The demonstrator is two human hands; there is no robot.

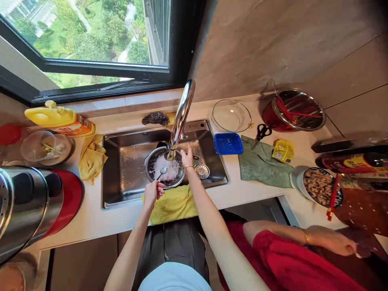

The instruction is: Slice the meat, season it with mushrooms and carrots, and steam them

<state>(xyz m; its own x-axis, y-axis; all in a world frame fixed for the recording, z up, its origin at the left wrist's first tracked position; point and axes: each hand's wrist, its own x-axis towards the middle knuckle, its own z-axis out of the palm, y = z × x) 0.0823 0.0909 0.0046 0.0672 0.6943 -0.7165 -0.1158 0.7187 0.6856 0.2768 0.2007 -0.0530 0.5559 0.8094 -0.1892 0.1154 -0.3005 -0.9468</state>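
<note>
Left hand [152,192] holds spoon [161,172]; labels unreadable.

one spoon [161,172], two yellow cloths [91,157]

A polished, mirror-bright metal faucet [181,117] was observed above a brushed steel sink [127,169], in which a glossy metal bowl [165,169] and a shiny metal spoon [161,173] were wetted. A nappy yellow cloth [172,204] was laid on the smooth, matt pale countertop [100,220]. A clear glass dish [230,115] and a glossy blue plastic tub [228,143] were noted alongside.
</note>
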